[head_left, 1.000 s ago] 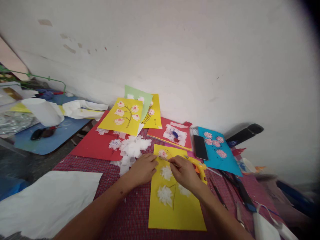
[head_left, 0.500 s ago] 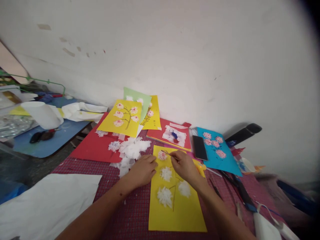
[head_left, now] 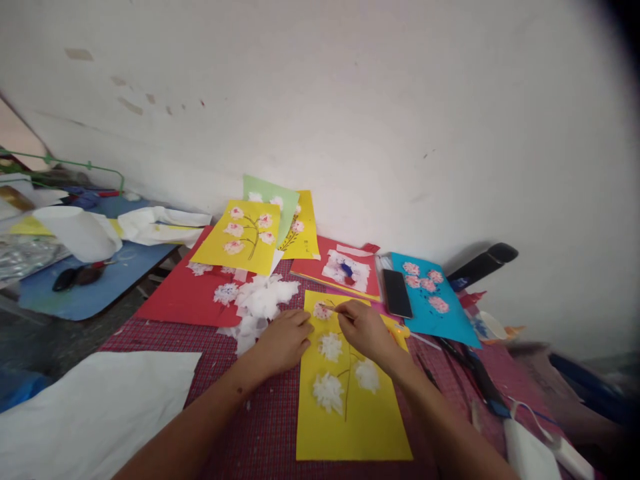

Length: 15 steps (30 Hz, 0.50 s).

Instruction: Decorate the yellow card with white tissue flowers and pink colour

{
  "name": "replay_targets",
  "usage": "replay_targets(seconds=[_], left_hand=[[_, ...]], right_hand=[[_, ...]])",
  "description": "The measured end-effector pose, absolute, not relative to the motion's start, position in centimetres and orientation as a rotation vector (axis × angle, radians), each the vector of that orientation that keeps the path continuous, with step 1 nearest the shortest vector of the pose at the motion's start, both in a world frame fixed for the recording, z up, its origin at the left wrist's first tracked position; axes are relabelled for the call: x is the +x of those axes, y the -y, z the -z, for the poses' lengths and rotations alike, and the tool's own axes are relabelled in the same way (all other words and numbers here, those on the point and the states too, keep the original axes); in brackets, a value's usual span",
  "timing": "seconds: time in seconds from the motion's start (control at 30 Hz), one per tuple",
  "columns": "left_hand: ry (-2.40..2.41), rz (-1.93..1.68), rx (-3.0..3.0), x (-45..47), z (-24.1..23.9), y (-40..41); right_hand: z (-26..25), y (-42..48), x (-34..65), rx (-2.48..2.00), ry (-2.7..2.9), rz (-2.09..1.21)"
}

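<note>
A yellow sheet [head_left: 360, 433] lies on the checked cloth, with a drawn branch and several white tissue-paper flowers [head_left: 328, 393]. The top flower [head_left: 323, 310] has pink-red marks. My right hand [head_left: 364, 328] pinches a thin paintbrush [head_left: 327, 307], its tip at that top flower. My left hand [head_left: 286, 339] rests at the sheet's left edge, palm down with its fingers stretched out and nothing visible in them. Beside it is a pile of white tissue pieces [head_left: 265, 297]. Behind the sheet, a paint-stained white tissue [head_left: 347, 270] with blue and red blots lies on red paper.
Finished-looking flower pictures on yellow [head_left: 215, 250], green and blue paper [head_left: 455, 323] lie around the back. A black phone [head_left: 397, 293] sits right of centre. A white cloth or paper [head_left: 95, 413] covers the front left. Behind stands a wall [head_left: 320, 120]; a blue table [head_left: 75, 293] is at left.
The view has shifted slightly. My right hand stays at the top flower, with the brush tip moved a little over it. My left hand has kept its place.
</note>
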<state>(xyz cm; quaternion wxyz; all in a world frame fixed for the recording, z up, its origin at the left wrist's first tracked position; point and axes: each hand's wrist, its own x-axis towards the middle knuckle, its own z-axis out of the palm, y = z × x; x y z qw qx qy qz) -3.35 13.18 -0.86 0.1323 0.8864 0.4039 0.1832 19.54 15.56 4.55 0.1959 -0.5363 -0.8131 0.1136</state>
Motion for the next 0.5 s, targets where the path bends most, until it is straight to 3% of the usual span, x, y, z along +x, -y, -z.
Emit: replay_targets(seconds=[0.5], left_hand=[[-1.172, -0.507, 2.584, -3.4, 1.0, -13.2]], right_hand=[[-6.2, -16.0, 18.5, -1.578, 2.339, -0.266]])
